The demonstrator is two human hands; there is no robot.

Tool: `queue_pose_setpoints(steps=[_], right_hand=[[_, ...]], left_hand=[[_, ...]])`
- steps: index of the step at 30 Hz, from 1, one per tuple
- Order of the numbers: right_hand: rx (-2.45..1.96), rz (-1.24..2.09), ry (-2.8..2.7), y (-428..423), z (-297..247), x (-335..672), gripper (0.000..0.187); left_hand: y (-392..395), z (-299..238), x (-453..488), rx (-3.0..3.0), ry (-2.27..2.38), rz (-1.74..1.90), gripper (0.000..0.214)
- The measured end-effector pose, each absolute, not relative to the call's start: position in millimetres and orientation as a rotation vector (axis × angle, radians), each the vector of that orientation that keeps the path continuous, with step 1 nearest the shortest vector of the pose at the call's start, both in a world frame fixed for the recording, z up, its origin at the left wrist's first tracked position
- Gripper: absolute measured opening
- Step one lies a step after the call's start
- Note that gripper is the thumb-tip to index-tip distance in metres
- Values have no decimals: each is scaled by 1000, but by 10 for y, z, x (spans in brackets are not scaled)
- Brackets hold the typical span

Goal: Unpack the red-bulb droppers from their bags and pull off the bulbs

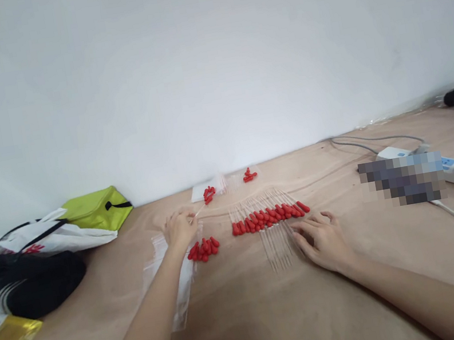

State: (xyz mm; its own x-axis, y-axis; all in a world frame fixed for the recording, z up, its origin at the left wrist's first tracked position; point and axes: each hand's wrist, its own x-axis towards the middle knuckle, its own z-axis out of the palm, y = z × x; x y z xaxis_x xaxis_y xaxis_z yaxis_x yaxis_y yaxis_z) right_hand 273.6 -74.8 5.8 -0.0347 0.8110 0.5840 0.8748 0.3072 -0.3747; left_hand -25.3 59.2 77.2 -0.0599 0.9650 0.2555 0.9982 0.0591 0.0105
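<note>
Wearer's view, bench [245, 329] against pale wall [212, 79]. L hand [180, 228]: far side of bench, thumb & fingertips pinched on nr end of a thin rod [197, 213]. Rod runs up & R fr. fingertips, toward a small far cluster of red bulbs [208, 194]; whether joined to it, cannot tell. R hand [321, 238]: palm down, half-open, fingers curled, gap btwn thumb & index; index tip at R edge of bare glass tubes [277, 247]. Contact or hold on a tube: cannot tell.

Row of red-bulbed droppers [267, 218]: btwn the hands, just beyond the tubes, its R end just beside R hand's fingers. A 2nd bunch of droppers [203, 249] lies R of L wrist, nr it; another red cluster [249, 175] farther back, nr wall.

Appearance: bulbs matte red, elongated, rounded; stems thin, clear, pale. Bare tubes clear, slender, side by side w/o bulbs.

Orientation: row droppers lie flat, bulbs toward wearer, stems toward wall; long axes approx. parallel, stem ends leaning L. Bare tubes' long axes run nr-to-far, far ends slightly L. Second bunch fanned, bulbs at varied angles.

Also: clear plastic bags [183, 302] under/beside L forearm; green bag [92, 210] far L; power strip [392, 153] at R.
</note>
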Motion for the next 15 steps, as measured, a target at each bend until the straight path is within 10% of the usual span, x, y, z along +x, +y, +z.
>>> queue_pose_setpoints(steps=[15], right_hand=[[-1574, -65, -1687, -651, 72, 2749, 25]], left_hand=[[952, 838, -94, -2077, -2039, -203, 23]])
